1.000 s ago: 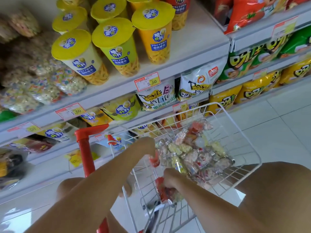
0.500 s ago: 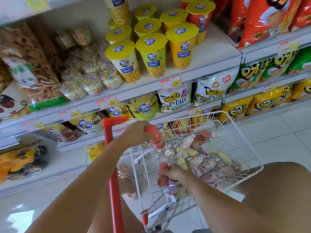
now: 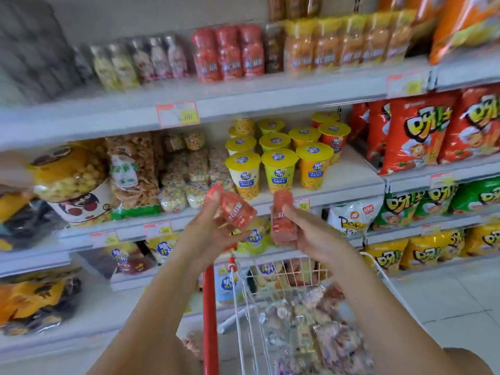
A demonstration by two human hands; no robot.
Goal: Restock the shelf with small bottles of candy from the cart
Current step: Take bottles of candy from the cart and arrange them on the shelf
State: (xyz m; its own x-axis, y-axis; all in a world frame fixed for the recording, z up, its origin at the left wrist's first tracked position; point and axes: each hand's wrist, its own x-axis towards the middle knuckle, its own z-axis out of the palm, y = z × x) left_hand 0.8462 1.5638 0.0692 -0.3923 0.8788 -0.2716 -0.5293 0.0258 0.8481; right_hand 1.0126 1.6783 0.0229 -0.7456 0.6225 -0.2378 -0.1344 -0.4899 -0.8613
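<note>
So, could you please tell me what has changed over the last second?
Both hands rose out of the cart toward the shelves: the left hand holds one red bottle, tilted, and the right hand holds a second red bottle, nearly upright. A second ago they gripped them down in the basket. The cart and its pile of bottles stayed put.

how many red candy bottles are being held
2: a tilted small red plastic candy bottle in the left hand, an upright red bottle in the right hand.

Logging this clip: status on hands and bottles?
Left hand grips tilted red candy bottle. Right hand grips second red bottle, upright. Both above wire cart; nothing blocks top-shelf red bottles.
</note>
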